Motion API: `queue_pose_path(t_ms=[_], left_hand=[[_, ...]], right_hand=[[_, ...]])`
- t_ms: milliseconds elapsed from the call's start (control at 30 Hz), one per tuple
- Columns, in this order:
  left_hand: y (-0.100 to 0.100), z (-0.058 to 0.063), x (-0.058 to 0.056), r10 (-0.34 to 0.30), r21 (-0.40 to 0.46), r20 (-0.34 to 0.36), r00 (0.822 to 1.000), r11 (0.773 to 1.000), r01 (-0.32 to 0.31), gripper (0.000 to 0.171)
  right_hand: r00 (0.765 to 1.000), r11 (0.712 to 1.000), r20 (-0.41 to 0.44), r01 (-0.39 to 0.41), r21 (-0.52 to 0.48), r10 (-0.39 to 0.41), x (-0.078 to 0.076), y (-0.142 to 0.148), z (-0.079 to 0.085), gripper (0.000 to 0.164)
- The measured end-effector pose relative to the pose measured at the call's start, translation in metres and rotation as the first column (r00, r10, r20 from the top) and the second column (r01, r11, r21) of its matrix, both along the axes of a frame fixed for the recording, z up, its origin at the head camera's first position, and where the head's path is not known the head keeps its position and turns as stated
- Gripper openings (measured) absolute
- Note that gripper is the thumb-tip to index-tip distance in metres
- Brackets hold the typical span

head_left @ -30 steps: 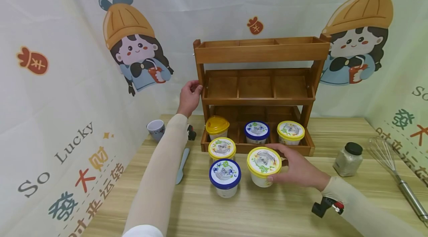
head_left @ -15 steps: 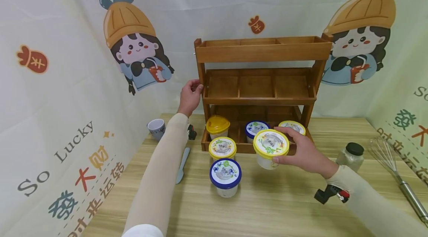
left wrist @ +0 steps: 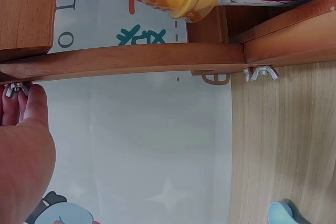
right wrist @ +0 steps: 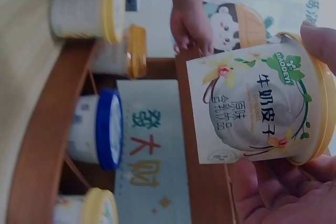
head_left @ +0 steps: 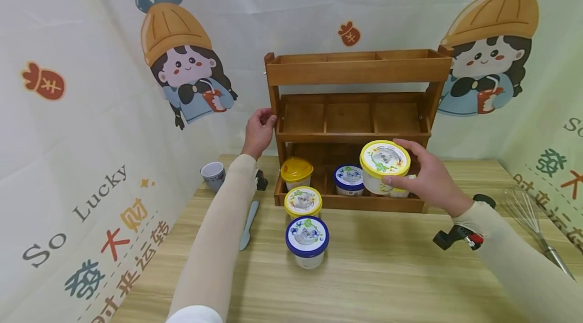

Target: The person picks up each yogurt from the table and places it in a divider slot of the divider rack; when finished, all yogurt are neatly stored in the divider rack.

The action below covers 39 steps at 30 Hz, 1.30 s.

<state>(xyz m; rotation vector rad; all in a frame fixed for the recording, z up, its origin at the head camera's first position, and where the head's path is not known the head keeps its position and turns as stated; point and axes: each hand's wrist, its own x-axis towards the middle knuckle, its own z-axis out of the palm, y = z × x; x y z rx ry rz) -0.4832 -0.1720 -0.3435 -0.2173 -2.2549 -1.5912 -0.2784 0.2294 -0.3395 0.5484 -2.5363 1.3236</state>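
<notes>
In the head view my right hand grips a white tub with a yellow lid by its sides. It holds the tub upright before the right end of the bottom tier, partly hiding a yellow-lidded tub there. My left hand holds the left upright of a three-tier wooden rack; in the left wrist view its fingertips are around a wing nut. A blue-lidded tub and one with a domed amber lid also sit on the bottom tier.
Before the rack stand a yellow-lidded tub and a blue-lidded tub. A light blue spoon and a small cup are at left. A whisk and a black-capped jar, mostly behind the right wrist, are at right.
My right hand has lifted the yellow-lidded tub from near the table, carrying it up, forward and rightward to the bottom tier. The left hand stays at the rack's upright.
</notes>
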Motion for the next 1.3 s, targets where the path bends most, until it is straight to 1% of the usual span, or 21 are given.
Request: queue_pose_path(t_ms=[133,300,433,600,767,900,1133,1300], left_hand=[[0.000,0.000,0.001,-0.006,0.001,-0.003,1.000,1.000,0.006,0.037],[0.000,0.001,0.001,-0.001,0.002,-0.016,1.000,1.000,0.001,0.037],[0.000,0.002,0.002,-0.007,-0.004,-0.021,1.000,1.000,0.007,0.037],[0.001,0.002,0.003,-0.014,-0.007,-0.029,0.999,1.000,0.014,0.037],[0.001,0.001,0.002,-0.015,-0.003,-0.032,0.999,1.000,0.015,0.037],[-0.001,0.001,0.002,-0.015,-0.004,-0.025,1.000,1.000,0.015,0.037],[-0.002,0.000,0.000,-0.008,-0.009,-0.022,1.000,1.000,0.008,0.038],[-0.002,0.000,0.000,-0.008,-0.013,-0.013,1.000,1.000,0.008,0.038]], right_hand=[[0.999,0.999,-0.031,0.030,-0.018,-0.031,-0.009,0.007,0.009,0.088],[0.992,0.995,-0.070,0.103,-0.013,-0.104,-0.020,0.013,0.021,0.090],[0.985,0.989,-0.095,0.146,-0.013,-0.146,-0.030,0.018,0.026,0.092],[0.975,0.980,-0.099,0.197,-0.028,-0.199,-0.044,0.023,0.032,0.095],[0.974,0.975,-0.078,0.209,-0.071,-0.214,-0.059,0.026,0.036,0.099],[0.972,0.972,-0.086,0.207,-0.108,-0.217,-0.069,0.026,0.039,0.100],[0.967,0.967,-0.102,0.220,-0.128,-0.234,-0.082,0.025,0.043,0.100],[0.957,0.959,-0.119,0.250,-0.135,-0.266,-0.091,0.022,0.044,0.099]])
